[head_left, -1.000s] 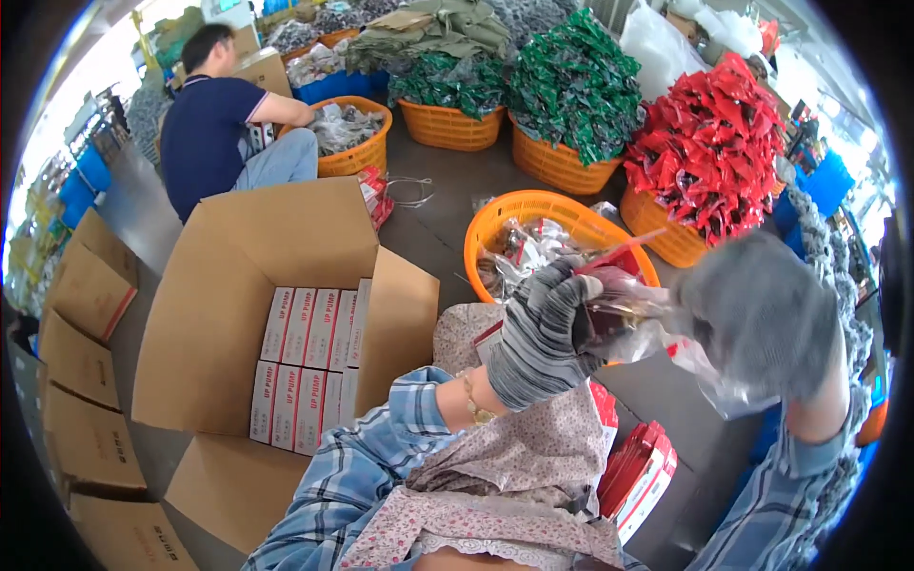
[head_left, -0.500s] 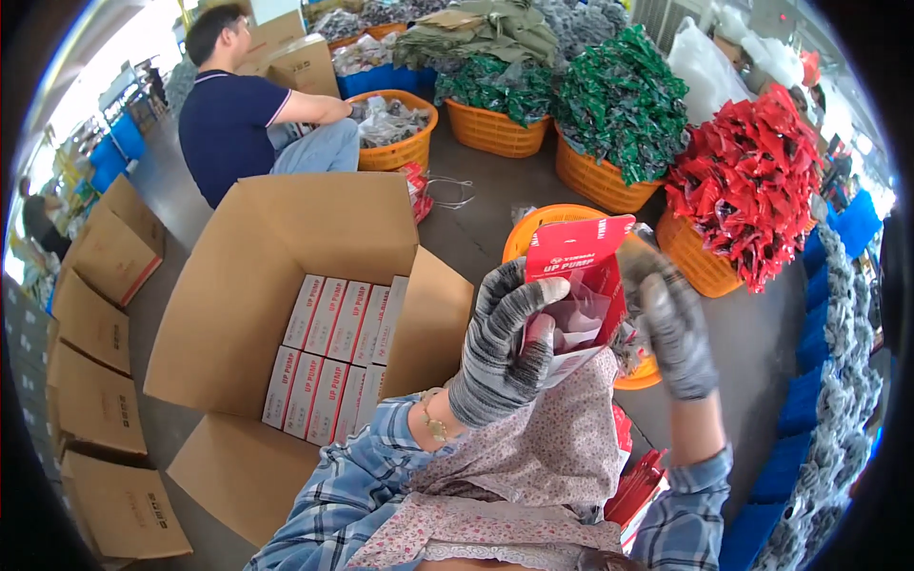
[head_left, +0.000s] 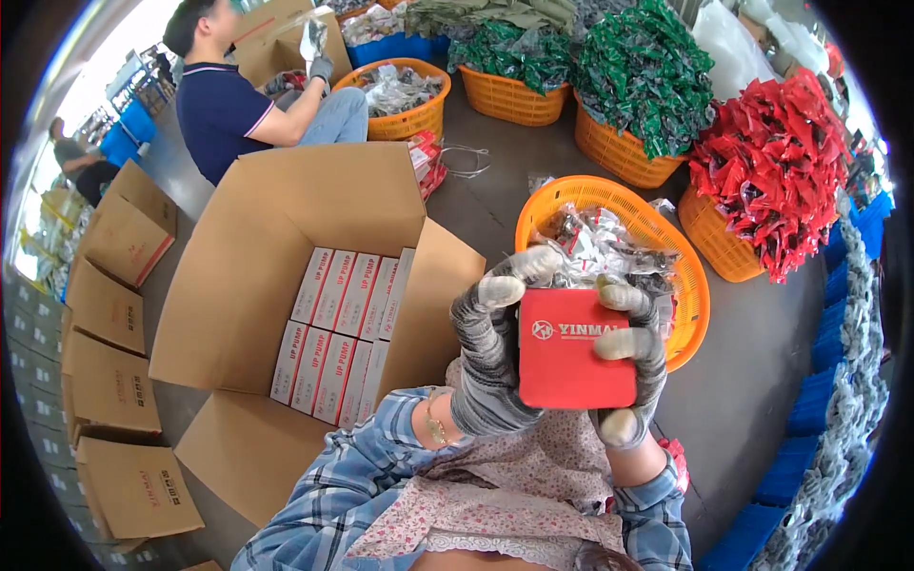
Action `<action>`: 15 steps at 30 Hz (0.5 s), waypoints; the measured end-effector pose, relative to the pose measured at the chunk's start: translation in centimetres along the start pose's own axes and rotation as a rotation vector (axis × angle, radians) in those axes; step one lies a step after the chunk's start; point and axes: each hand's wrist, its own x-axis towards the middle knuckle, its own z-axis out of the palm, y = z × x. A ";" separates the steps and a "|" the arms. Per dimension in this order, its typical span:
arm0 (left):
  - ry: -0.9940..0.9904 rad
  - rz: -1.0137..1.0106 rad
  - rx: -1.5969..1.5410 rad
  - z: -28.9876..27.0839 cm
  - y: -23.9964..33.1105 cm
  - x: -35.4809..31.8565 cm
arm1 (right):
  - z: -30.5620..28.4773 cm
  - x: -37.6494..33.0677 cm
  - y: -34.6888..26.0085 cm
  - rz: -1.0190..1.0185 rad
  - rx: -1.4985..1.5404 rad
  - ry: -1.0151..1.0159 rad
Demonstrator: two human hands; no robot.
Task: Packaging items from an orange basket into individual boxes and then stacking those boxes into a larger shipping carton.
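I report both gloved hands at work on one red box, held up at the centre of my head view. The left hand is closed in around the left side of the red box, with pale fingertips near its upper left corner. The right hand grips the right side: two fingertips lie across the red face, and another pale tip sits at the lower right corner. Neither hand is spread wide; both are narrowed to the box. The face toward me is flat, red and marked with white print; its far side I cannot see.

Behind the box, an orange basket stands on the floor, filled with bagged parts. The box hides part of the near rim. To the left stands a carton, flaps spread, containing upright packs in two rows, grey-white with red edges. I note further cartons lined up at the far left.

Beyond, green bags and red bags are heaped above their own orange baskets. Blue bins run along the right, with grey bags beside them. At upper left, a co-worker sits with a gloved hand raised, holding a small bagged item.
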 end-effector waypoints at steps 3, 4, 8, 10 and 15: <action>-0.242 0.036 0.126 -2.0 1.5 0.8 | -0.8 0.3 0.8 -0.163 -0.016 -0.073; -0.321 0.049 0.171 -2.6 1.8 1.1 | -0.8 0.2 0.9 -0.161 -0.008 -0.077; -0.361 0.159 0.199 -2.9 0.7 0.3 | -0.7 -0.8 0.3 -0.143 -0.294 -0.137; -0.342 0.212 0.186 -2.1 -0.2 -0.1 | -0.6 -0.8 0.4 -0.144 -0.279 -0.095; -0.066 0.255 -0.084 -0.5 -1.4 -0.3 | 0.1 -0.3 -0.1 -0.095 -0.268 -0.036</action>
